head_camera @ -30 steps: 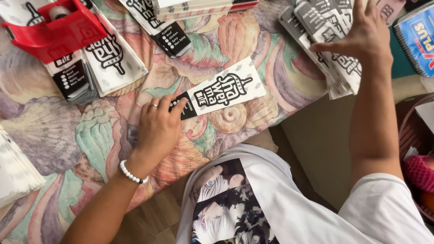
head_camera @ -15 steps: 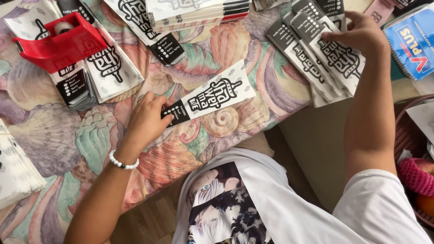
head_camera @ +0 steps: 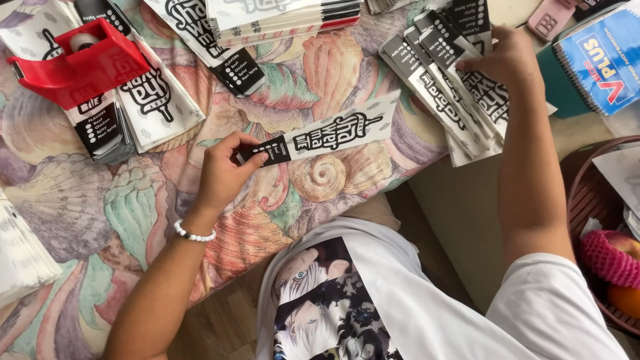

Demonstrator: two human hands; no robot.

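A long white paper sleeve with black lettering and a black end lies on the shell-patterned tablecloth. My left hand, with a white bead bracelet at the wrist, pinches the sleeve's black end. My right hand reaches to the far right and grips the top sleeve of a fanned pile of the same sleeves at the table's right edge.
A red tape dispenser sits on a sleeve stack at upper left. More stacks lie at the top and at the left edge. A blue spiral notebook and a basket with fruit are at right.
My right hand has closed on a sleeve in the right pile and drawn it slightly nearer. My left hand's fingers now pinch the single sleeve's black end instead of resting beside it.
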